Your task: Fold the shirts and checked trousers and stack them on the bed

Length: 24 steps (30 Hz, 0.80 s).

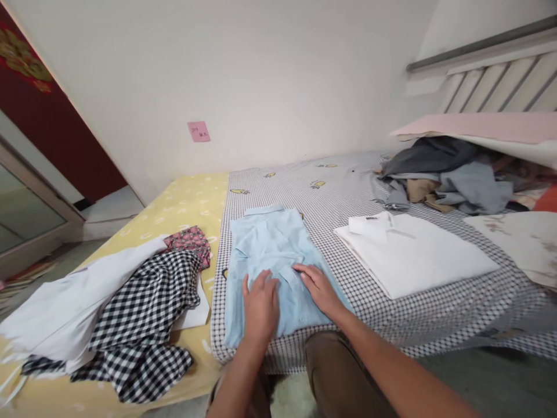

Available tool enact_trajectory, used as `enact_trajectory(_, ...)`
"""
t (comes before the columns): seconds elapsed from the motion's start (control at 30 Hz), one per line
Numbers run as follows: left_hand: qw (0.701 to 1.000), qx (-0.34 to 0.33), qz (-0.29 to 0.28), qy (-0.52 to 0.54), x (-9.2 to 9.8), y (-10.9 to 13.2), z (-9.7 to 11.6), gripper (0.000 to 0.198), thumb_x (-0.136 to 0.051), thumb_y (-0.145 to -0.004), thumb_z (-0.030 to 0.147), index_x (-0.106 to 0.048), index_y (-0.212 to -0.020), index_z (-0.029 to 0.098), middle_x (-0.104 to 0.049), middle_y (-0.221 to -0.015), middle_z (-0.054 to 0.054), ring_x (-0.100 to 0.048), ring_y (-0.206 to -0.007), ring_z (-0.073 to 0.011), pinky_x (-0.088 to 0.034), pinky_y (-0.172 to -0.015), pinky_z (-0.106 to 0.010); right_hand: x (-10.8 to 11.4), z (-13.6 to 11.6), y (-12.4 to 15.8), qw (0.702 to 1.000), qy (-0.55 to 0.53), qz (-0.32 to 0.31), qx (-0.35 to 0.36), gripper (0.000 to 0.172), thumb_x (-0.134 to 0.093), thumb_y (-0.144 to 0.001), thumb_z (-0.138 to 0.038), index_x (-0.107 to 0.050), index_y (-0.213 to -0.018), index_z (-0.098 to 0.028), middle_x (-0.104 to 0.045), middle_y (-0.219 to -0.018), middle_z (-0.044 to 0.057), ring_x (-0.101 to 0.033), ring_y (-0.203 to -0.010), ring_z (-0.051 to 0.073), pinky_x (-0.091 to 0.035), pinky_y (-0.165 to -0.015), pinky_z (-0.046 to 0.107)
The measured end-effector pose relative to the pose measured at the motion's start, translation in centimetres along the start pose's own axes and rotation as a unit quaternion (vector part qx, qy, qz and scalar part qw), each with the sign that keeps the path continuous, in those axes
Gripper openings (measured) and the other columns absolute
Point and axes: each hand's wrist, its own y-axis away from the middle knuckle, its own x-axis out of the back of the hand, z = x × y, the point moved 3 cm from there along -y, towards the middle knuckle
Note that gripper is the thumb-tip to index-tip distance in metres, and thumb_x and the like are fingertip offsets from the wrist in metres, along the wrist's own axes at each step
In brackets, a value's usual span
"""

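A light blue shirt [270,244] lies folded lengthwise on the checked bed sheet [348,191], collar towards the wall. My left hand [260,306] rests flat on its lower part, fingers slightly apart. My right hand [317,285] lies flat on the shirt just to the right, fingers pointing left along a fold. Neither hand grips the cloth. A folded white polo shirt [413,255] lies to the right on the same sheet.
A black-and-white checked garment [143,325] and a white garment [78,302] lie heaped at the left on a yellow sheet [187,203], with red patterned cloth [191,239]. A pile of grey and tan clothes [439,174] sits at back right. My knees are at the bed's edge.
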Motion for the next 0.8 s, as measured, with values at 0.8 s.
enact_trajectory(0.8,0.988,0.013,-0.137,-0.070,-3.8,2.0,0.9,0.049,-0.035,-0.102,0.024,-0.053,-0.148,0.030,-0.037,-0.166,-0.003,-0.029,-0.157,-0.0256,-0.022,-0.125,-0.068,-3.0,-1.5,-0.6,0.921,0.343,-0.172,-0.061,0.050,-0.031,-0.107,-0.050,-0.042,-0.156,-0.045,-0.031,-0.170,-0.002,-0.020,-0.157,0.033,-0.015,-0.123,0.063)
